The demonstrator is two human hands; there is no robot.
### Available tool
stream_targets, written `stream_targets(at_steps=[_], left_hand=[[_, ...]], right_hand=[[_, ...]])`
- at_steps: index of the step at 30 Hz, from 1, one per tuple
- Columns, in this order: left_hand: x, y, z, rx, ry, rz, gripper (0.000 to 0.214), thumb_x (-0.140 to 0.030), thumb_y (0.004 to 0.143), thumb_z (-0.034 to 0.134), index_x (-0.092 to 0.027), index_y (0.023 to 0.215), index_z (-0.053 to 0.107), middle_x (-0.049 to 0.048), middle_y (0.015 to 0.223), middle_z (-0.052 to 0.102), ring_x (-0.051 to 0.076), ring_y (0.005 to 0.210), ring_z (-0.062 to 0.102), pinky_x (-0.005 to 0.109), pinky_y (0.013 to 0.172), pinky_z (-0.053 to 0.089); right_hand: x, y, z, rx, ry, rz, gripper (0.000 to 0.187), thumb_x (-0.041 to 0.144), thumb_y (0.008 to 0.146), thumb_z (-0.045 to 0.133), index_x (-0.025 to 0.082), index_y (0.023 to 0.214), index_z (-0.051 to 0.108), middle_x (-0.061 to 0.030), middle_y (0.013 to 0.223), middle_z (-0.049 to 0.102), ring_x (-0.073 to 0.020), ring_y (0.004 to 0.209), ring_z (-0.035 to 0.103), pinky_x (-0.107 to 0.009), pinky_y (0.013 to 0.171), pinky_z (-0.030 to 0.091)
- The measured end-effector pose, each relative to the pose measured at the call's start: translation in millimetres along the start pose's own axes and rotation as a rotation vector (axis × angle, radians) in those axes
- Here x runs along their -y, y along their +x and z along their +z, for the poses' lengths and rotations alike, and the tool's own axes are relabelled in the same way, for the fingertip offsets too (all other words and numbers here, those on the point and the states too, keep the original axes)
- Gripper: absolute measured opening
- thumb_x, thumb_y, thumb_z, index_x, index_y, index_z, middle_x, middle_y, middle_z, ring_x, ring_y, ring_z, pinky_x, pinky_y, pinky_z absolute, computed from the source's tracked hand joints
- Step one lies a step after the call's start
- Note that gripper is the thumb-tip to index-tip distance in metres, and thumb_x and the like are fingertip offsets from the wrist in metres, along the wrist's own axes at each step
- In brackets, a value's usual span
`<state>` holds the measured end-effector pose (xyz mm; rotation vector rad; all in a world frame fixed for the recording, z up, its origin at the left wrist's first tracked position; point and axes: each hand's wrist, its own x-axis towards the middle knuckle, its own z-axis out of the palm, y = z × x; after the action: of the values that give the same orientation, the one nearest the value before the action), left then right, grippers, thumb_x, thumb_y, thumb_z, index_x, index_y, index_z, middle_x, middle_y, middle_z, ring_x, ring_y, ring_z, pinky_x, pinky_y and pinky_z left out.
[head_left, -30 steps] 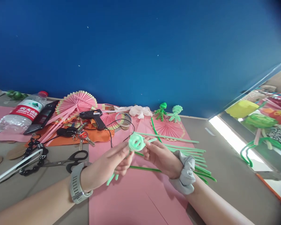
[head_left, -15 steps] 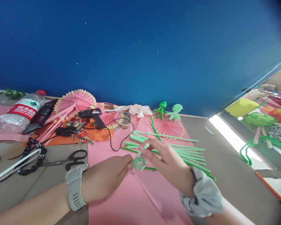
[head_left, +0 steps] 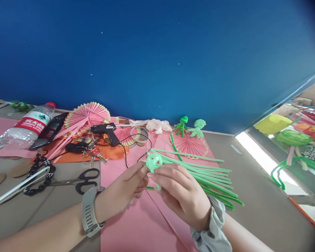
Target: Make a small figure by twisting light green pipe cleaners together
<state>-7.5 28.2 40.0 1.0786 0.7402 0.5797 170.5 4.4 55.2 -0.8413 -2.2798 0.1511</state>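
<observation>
My left hand [head_left: 122, 190] and my right hand [head_left: 180, 194] meet over a pink paper sheet [head_left: 147, 227], and both pinch a light green pipe cleaner coil [head_left: 153, 161]. A grey watch sits on my left wrist, a grey scrunchie on my right. Just behind my right hand lies a bundle of green pipe cleaners [head_left: 210, 175]. Two small green pipe cleaner figures [head_left: 190, 126] stand by the blue wall.
Black scissors [head_left: 80, 179], keys [head_left: 93, 153], a black glue gun [head_left: 108, 131] with its cord, pink paper fans [head_left: 86, 115], a tape roll [head_left: 139, 134], a water bottle [head_left: 26, 126] and a black bead chain [head_left: 38, 175] lie to the left. Colourful craft pieces fill the right edge.
Both hands have risen a little with the coil, and my right hand has turned so its fingers close round the coil's lower part.
</observation>
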Motion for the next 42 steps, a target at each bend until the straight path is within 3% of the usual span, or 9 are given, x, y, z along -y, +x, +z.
stream_targets(at_steps=[4,7,10,13,19,26,31,37,42], left_hand=[[-4.6,0.8,2.5,-0.023,-0.123,0.019,0.024,-0.035,0.091,0.031,-0.019,0.075,0.038,-0.0068,0.06,0.021,0.008,0.051,0.013,0.021,0.045,0.014],[-2.5,1.8,1.1,-0.014,-0.169,0.068,0.026,-0.035,0.092,0.029,-0.019,0.074,0.038,-0.007,0.059,0.019,0.008,0.05,0.013,0.02,0.044,0.014],[0.4,1.3,1.0,-0.026,-0.191,0.079,0.026,-0.034,0.092,0.031,-0.019,0.073,0.039,-0.007,0.058,0.02,0.008,0.049,0.014,0.02,0.043,0.015],[1.1,0.2,2.7,-0.028,-0.204,0.081,0.026,-0.034,0.092,0.03,-0.018,0.074,0.041,-0.0066,0.058,0.023,0.008,0.049,0.014,0.02,0.043,0.014],[-0.7,-0.3,3.3,0.101,-0.254,0.066,0.033,-0.036,0.092,0.028,-0.018,0.066,0.034,-0.0067,0.057,0.021,0.007,0.047,0.013,0.021,0.043,0.014],[0.3,-1.7,3.4,0.222,-0.243,0.039,0.03,-0.035,0.092,0.028,-0.018,0.068,0.036,-0.0069,0.057,0.022,0.006,0.045,0.014,0.021,0.042,0.014],[4.2,-0.3,3.3,0.227,-0.253,0.029,0.031,-0.038,0.091,0.03,-0.018,0.068,0.036,-0.0073,0.056,0.023,0.006,0.043,0.016,0.019,0.041,0.018],[2.5,3.5,1.1,0.109,-0.128,-0.001,0.029,-0.04,0.09,0.03,-0.018,0.08,0.045,-0.004,0.057,0.041,0.008,0.046,0.037,0.02,0.046,0.035],[-3.9,-3.8,7.1,-0.072,0.062,0.06,0.032,-0.042,0.091,0.023,-0.022,0.104,0.044,0.0037,0.09,0.053,0.016,0.074,0.057,0.026,0.058,0.044]], right_hand=[[-2.5,-2.9,4.1,-0.11,0.314,0.245,0.031,0.006,0.085,0.043,0.022,0.109,0.053,-0.0048,0.099,0.06,-0.0152,0.096,0.055,-0.03,0.083,0.045],[-5.3,-2.6,11.9,-0.225,0.562,0.445,0.02,0.012,0.088,0.043,0.025,0.098,0.056,-0.001,0.092,0.061,-0.0115,0.085,0.059,-0.025,0.075,0.049],[-8.3,-1.0,19.7,-0.312,0.774,0.635,0.008,0.02,0.087,0.049,0.023,0.084,0.055,0.0017,0.08,0.061,-0.0094,0.074,0.06,-0.021,0.069,0.049],[-10.3,-0.4,24.5,-0.333,0.929,0.75,0.009,0.025,0.085,0.053,0.02,0.077,0.053,0.0019,0.072,0.06,-0.01,0.071,0.058,-0.023,0.069,0.048],[-11.3,-0.3,25.8,-0.284,1.292,0.791,0.015,0.03,0.083,0.055,0.019,0.075,0.05,0.0015,0.077,0.054,-0.0112,0.076,0.053,-0.027,0.071,0.045],[-15.0,-2.7,26.5,-0.134,1.561,0.699,0.016,0.03,0.083,0.055,0.02,0.074,0.045,0.0002,0.084,0.052,-0.0142,0.085,0.053,-0.033,0.081,0.042],[-14.8,-3.6,29.7,-0.158,1.575,0.713,0.016,0.028,0.083,0.054,0.02,0.074,0.044,0.0004,0.081,0.052,-0.0138,0.083,0.053,-0.033,0.081,0.041],[-12.2,0.7,29.6,-0.254,1.345,0.718,0.018,0.03,0.084,0.053,0.019,0.072,0.045,0.0021,0.072,0.051,-0.0121,0.073,0.052,-0.029,0.073,0.042],[-10.7,-0.5,28.0,-0.235,1.136,0.735,0.019,0.033,0.086,0.049,0.019,0.074,0.045,0.0011,0.073,0.05,-0.0127,0.071,0.049,-0.031,0.072,0.042]])
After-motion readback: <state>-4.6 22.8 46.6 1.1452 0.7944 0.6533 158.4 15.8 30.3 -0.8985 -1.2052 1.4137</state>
